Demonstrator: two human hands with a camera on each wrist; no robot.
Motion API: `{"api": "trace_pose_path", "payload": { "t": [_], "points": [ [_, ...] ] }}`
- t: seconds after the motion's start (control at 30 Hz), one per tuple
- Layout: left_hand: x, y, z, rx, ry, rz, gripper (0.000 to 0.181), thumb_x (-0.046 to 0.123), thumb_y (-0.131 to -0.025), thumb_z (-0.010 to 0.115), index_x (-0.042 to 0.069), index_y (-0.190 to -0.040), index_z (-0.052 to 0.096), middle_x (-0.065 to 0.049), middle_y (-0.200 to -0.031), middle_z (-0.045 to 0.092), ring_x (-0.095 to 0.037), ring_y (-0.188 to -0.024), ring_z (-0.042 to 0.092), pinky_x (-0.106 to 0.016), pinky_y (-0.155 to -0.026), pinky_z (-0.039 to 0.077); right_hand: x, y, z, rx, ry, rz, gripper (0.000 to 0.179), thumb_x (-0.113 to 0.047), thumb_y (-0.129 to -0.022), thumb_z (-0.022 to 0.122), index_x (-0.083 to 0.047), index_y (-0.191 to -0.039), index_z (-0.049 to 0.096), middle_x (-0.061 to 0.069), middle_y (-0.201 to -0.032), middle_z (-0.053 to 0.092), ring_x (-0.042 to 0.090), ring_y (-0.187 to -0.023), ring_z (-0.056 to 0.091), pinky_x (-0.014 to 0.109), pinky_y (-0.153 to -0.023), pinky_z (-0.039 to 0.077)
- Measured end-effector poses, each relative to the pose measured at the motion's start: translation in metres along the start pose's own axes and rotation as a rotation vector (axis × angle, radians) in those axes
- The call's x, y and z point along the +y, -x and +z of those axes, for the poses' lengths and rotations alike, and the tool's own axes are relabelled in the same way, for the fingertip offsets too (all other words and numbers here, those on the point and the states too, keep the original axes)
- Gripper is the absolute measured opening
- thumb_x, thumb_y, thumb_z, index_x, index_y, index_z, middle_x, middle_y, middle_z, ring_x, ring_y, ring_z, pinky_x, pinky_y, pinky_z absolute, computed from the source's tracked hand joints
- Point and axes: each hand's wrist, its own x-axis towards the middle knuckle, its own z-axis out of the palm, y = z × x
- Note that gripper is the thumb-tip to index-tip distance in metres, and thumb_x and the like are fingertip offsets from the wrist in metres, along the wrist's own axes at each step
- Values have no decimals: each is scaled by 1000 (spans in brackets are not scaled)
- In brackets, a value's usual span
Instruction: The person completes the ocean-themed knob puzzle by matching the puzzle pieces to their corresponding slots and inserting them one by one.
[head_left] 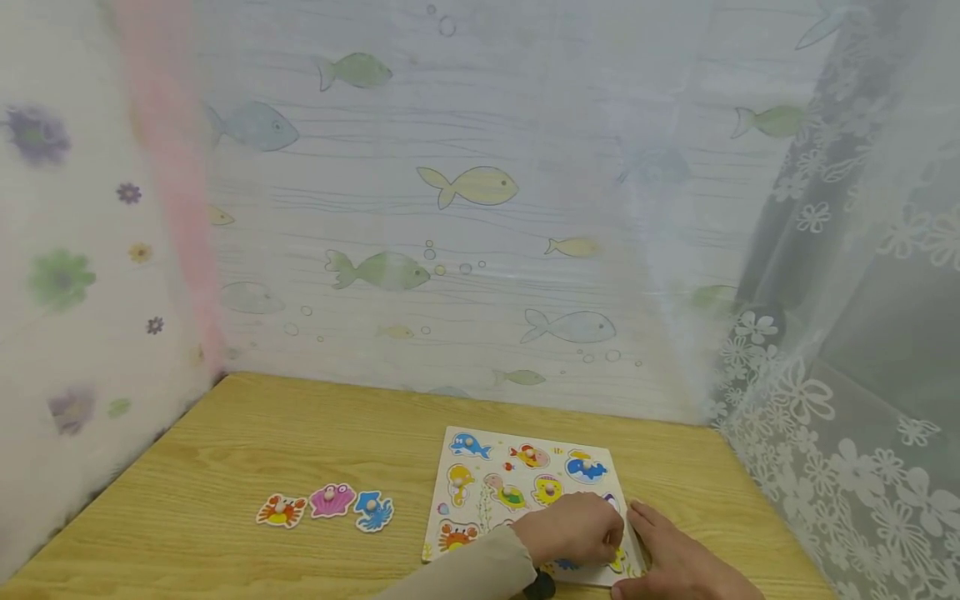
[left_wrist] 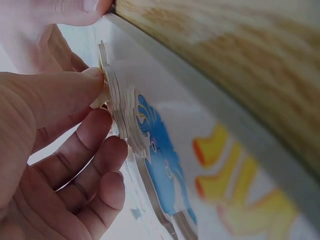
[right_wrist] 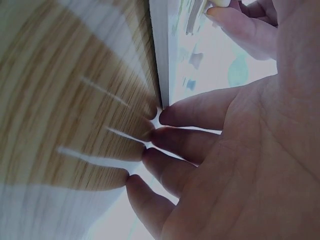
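Head view: left hand (head_left: 573, 529) lies over the lower right part of the puzzle board (head_left: 432, 527), fingers bent downward, their tips hidden from here; pale sleeve (head_left: 472, 571) behind it. Right hand (head_left: 686, 562) is at the board's right edge, fingers extended, gripping nothing. On the wooden table (head_left: 187, 483), left of the board and well apart from it: crab piece (head_left: 282, 510), pink shell piece (head_left: 332, 499) and blue piece (head_left: 373, 510), in a row. Left wrist view: left thumb and forefinger pinch the knob (left_wrist: 99, 98) of a piece (left_wrist: 118, 107), seen nearly edge-on, at the board face; whether fully seated, cannot tell. Blue sea-creature figure (left_wrist: 162, 155) just beside it. Right wrist view: right palm exposed, fingers spread slightly, fingertips (right_wrist: 172, 116) down at the table by the board's edge.
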Motion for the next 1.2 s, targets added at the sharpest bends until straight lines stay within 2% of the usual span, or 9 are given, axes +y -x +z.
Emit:
{"api": "trace_pose_path", "payload": {
  "t": [0.17, 0.43, 0.67, 0.87, 1.0, 1.2],
  "points": [
    [1, 0, 1, -11, 28, -23, 5, 27, -88, 69, 28, -83, 66, 19, -74, 55, 1, -67, 49, -17, -62, 39, 0, 0, 0, -2, -17, -8, 99, -48, -79, 73, 14, -142, 27, 39, -144, 23, 58, -128, 27, 63, -92, 36],
    [0, -1, 2, -19, 46, -5, 5, 26, -88, 69, 27, -84, 67, 18, -74, 54, 1, -67, 49, -16, -62, 39, 1, 1, 0, 2, -16, 16, 103, -50, -77, 74, 15, -142, 27, 37, -145, 22, 56, -130, 26, 63, -93, 35],
    [1, -2, 1, -48, 62, -17, 4, 24, -88, 69, 27, -87, 67, 18, -75, 55, 0, -70, 49, -21, -78, 40, 3, -1, 1, -1, -11, 18, 102, -50, -77, 74, 14, -142, 28, 37, -145, 23, 56, -130, 26, 64, -93, 35],
    [1, -1, 0, -43, 60, -7, 4, 24, -88, 69, 27, -88, 68, 18, -75, 55, 0, -69, 49, -19, -74, 39, 2, 0, 1, 3, -3, 12, 101, -51, -77, 74, 14, -141, 29, 37, -145, 23, 56, -129, 27, 63, -92, 36],
    [-1, 1, 0, -39, 56, -11, 6, 25, -88, 69, 26, -94, 69, 17, -76, 56, 1, -69, 49, -17, -70, 40, 1, 0, 0, -5, -8, 19, 102, -50, -78, 73, 15, -141, 28, 38, -145, 22, 56, -129, 26, 64, -93, 35],
    [-12, 18, -6, 11, 1, 18, 11, 30, -88, 69, 27, -98, 69, 17, -80, 55, 3, -68, 48, -15, -60, 39, -1, 1, 2, -2, -6, 39, 104, -50, -76, 75, 15, -142, 27, 37, -146, 22, 55, -131, 25, 65, -95, 32]
  ]
}}
